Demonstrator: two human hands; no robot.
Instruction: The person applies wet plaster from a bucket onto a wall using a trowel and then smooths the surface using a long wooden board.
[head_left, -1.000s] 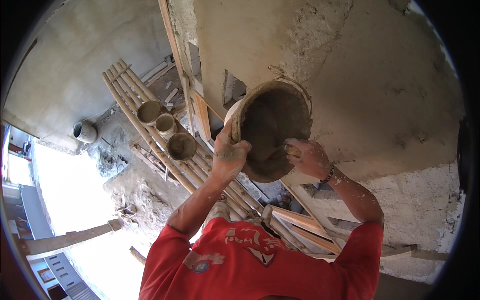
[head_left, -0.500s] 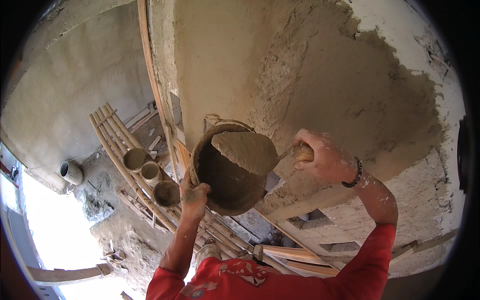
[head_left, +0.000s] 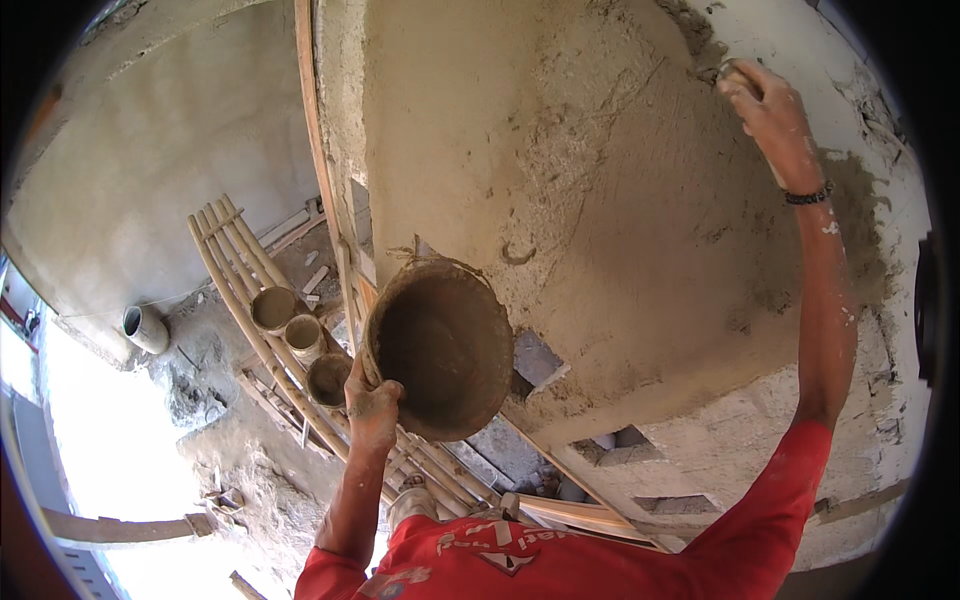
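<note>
A person in a red shirt (head_left: 560,565), seen from above, stands at a wall (head_left: 680,230) coated in grey-brown plaster. The left hand (head_left: 372,412) grips a round bucket (head_left: 488,335) by the lower left of its rim, the thumb hooked over the edge. The bucket is held near the middle of the view, in front of the wall's left part. Its mouth points up toward the camera, so its long axis, base to mouth, runs nearly along the line of sight. The mouth looks oval, longer up and down than across, with a mortar-crusted inside. A bucket handle (head_left: 440,258) arches at the far edge of the rim.

The right arm stretches far to the upper right. The right hand (head_left: 775,120) is closed around a tool (head_left: 728,71), of which only a small end shows; which way it points cannot be told. A dark bracelet (head_left: 808,195) circles that wrist.

At lower left, three mortar-stained pots (head_left: 305,325) stand in a slanting row on bamboo poles (head_left: 228,285). Farther left, a grey pail (head_left: 150,332) lies tilted.
</note>
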